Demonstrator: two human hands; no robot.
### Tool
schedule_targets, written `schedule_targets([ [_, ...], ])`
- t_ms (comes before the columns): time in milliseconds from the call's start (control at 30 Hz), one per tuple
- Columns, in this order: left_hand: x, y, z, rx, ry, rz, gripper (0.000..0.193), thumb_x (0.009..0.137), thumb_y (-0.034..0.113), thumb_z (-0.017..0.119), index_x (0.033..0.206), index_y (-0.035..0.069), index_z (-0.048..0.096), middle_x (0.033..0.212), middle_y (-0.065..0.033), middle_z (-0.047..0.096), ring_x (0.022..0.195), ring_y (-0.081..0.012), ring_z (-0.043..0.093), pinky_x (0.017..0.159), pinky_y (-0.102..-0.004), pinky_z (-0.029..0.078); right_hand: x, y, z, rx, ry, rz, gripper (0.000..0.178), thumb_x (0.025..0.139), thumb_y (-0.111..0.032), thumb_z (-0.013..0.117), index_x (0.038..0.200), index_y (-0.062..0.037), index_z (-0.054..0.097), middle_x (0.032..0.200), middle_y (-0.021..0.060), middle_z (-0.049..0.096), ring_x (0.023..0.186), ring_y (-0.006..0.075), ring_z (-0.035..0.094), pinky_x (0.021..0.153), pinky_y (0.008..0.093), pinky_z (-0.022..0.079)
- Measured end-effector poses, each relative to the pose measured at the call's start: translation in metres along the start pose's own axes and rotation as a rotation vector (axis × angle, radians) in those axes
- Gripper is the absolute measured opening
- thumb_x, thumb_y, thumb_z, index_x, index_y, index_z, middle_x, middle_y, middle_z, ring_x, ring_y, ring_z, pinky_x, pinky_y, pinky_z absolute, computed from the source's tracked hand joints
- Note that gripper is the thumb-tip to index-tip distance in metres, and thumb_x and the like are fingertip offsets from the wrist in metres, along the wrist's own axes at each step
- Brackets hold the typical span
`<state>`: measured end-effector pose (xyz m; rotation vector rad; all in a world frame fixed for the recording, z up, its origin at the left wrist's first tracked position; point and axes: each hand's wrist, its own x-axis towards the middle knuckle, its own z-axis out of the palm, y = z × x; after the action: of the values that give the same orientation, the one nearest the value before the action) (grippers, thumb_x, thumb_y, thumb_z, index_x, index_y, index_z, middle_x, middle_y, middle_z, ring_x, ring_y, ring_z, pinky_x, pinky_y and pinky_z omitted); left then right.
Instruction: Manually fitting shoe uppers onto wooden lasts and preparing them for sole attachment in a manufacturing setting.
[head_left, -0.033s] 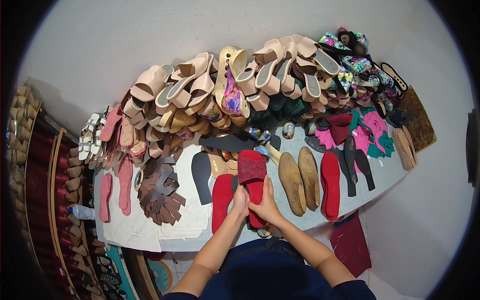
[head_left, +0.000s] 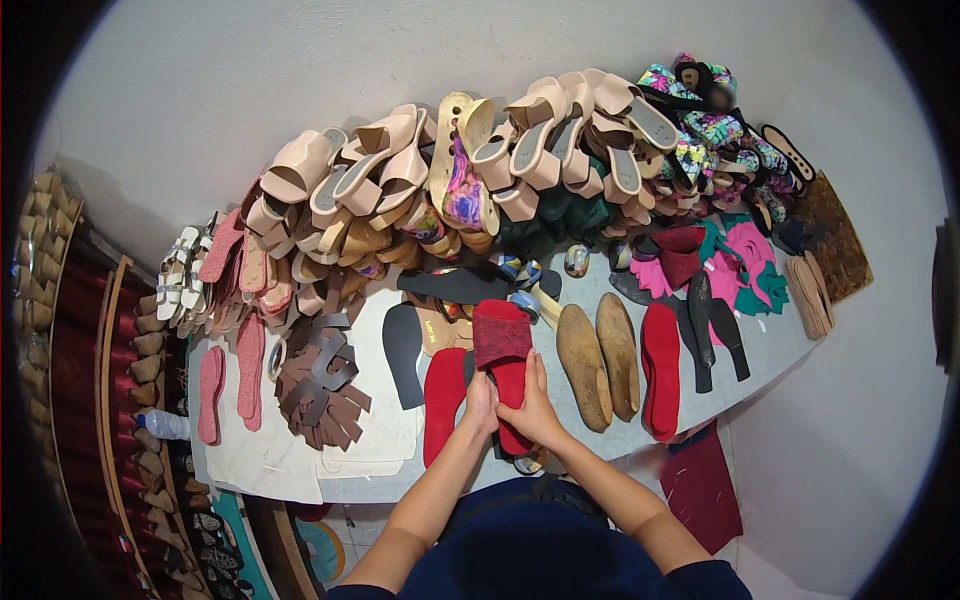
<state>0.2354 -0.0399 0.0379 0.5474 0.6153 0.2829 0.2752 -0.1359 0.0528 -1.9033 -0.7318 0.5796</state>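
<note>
Fingers of both hands [head_left: 512, 405] grip a red slipper [head_left: 504, 360], flanked by a red insole [head_left: 443, 403] and wooden lasts [head_left: 598, 362].

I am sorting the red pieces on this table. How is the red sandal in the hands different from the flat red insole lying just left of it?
The red sandal has a wide textured upper band across its front; the red insole is bare and flat. The left hand and right hand grip the sandal at its heel end, while the insole lies untouched on the table. Both are red and point away from the person.

Bright, even light; fisheye bends edges, dark corners perhaps slightly blurred.
</note>
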Motion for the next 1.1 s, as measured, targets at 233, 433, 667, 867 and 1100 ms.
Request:
schedule_targets([
  [233, 0.007, 0.005, -0.008, -0.16, -0.165, -0.024, 0.044, 0.091, 0.034, 0.029, 0.121, 0.002, 0.036, 0.12, -0.0121, 0.045, 0.11, -0.0235, 0.046, 0.094, -0.0355, 0.036, 0.011, 0.005, -0.007, 0.008, -0.07, -0.034, 0.104, 0.061, -0.016, 0.068, 0.134, -0.0039, -0.006, 0.133, 0.0317, 0.0, 0.126, 0.042, 0.007, 0.102, 0.0396, 0.016],
  [433, -0.002, 0.016, 0.003, -0.256, -0.273, -0.129, 0.062, 0.088, 0.048, 0.022, 0.126, -0.001, 0.028, 0.126, -0.0139, 0.038, 0.116, -0.0248, 0.039, 0.098, -0.0365, 0.03, 0.018, 0.013, -0.02, -0.027, -0.087, -0.057, 0.106, 0.059, -0.014, 0.069, 0.133, -0.0032, -0.006, 0.133, 0.0317, 0.001, 0.126, 0.0414, 0.008, 0.102, 0.0387, 0.018],
  [667, -0.007, 0.016, 0.002, -0.321, -0.252, -0.158, 0.072, 0.084, 0.055, 0.029, 0.131, 0.002, 0.015, 0.129, -0.0121, 0.032, 0.118, -0.0237, 0.037, 0.096, -0.0378, 0.033, 0.019, 0.014, -0.023, -0.051, -0.141, -0.074, 0.106, 0.059, -0.015, 0.069, 0.133, -0.001, -0.005, 0.133, 0.0298, 0.003, 0.126, 0.0395, 0.012, 0.101, 0.0372, 0.021],
  [867, -0.011, -0.001, -0.001, 0.222, -0.191, 0.093, 0.064, 0.077, -0.001, 0.056, 0.128, 0.01, 0.019, 0.115, -0.0085, 0.041, 0.098, -0.0146, 0.05, 0.083, -0.0279, 0.044, 0.013, 0.012, -0.024, 0.016, -0.09, -0.057, 0.106, 0.06, -0.018, 0.071, 0.134, -0.0012, -0.003, 0.134, 0.0262, 0.01, 0.127, 0.0353, 0.012, 0.102, 0.0365, 0.017],
  [1100, -0.011, -0.003, 0.001, 0.036, -0.148, 0.203, 0.061, 0.077, -0.007, 0.05, 0.126, 0.012, 0.02, 0.114, -0.0104, 0.042, 0.095, -0.0179, 0.053, 0.076, -0.032, 0.049, -0.008, 0.016, -0.034, 0.596, -0.161, 0.288, 0.075, 0.076, -0.009, 0.061, 0.132, -0.0008, 0.013, 0.121, 0.014, 0.038, 0.106, 0.0179, 0.043, 0.089, 0.0284, 0.036],
])
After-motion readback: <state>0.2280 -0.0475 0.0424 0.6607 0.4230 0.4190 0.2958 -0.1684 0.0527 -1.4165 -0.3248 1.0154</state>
